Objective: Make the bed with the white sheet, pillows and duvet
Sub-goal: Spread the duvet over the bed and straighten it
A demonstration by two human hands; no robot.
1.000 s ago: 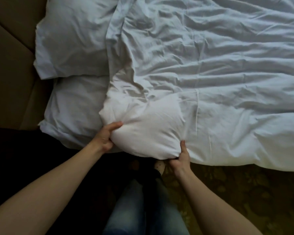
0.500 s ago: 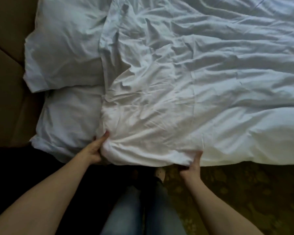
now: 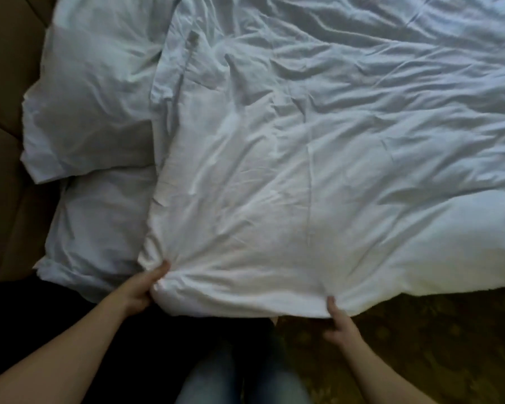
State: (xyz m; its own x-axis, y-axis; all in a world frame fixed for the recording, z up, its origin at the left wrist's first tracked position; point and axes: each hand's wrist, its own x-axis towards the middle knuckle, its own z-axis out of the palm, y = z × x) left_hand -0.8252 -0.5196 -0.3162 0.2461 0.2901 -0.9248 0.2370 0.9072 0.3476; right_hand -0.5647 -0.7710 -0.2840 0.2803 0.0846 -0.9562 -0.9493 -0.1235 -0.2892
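Grip of left hand [image 3: 142, 290] bunches duvet [image 3: 274, 199] corner; right hand [image 3: 337, 322] seemingly pinches edge.

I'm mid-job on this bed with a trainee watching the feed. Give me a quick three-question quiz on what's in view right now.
1. True or false: the left hand and the right hand both hold the near edge of the duvet.
2. How does the upper pillow sit relative to the lower pillow? A) lying over its far edge B) well apart from it C) hidden entirely under the duvet
3. Fill in: the left hand grips the duvet's near ____, beside the lower pillow.

Key: 1 true; 2 A; 3 corner.
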